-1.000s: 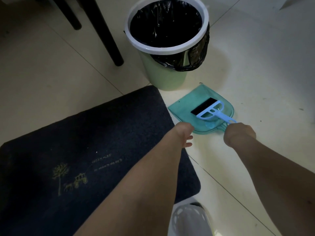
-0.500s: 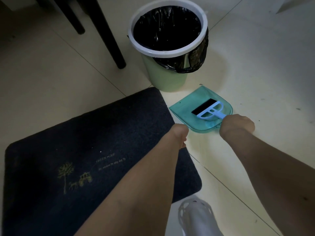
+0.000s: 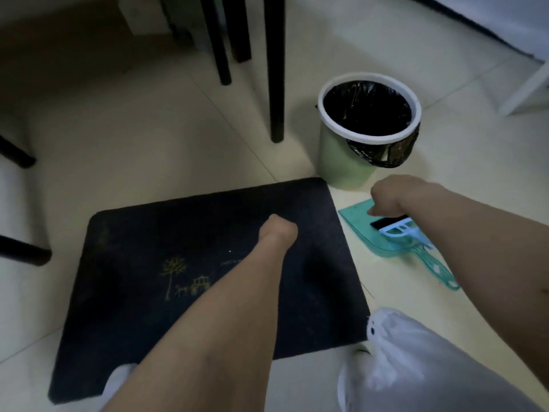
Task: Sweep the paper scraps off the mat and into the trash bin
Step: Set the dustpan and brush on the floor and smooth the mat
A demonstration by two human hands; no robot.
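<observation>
**Letting go of the brush beside the bin**

Standing back from the trash bin (image 3: 369, 108), the person is now looking at the scene from farther off than a moment ago. The right hand (image 3: 392, 197) is no longer gripping the little blue brush (image 3: 395, 230); it is hovering just above it, on the near side of the bin, fingers loosely curled and one pointing down at the pan, holding nothing. The brush is lying inside the green dustpan (image 3: 371, 226), which is sitting on the floor right in front of the bin. The left hand (image 3: 277, 233) is hanging over the dark mat (image 3: 148, 307), to the near left of the bin; its fingers are hidden behind the wrist, so I cannot tell how they are lying. Only one tiny pale speck (image 3: 230, 250) is showing on the mat, so the sweeping is looking finished, with the tools set down.
</observation>
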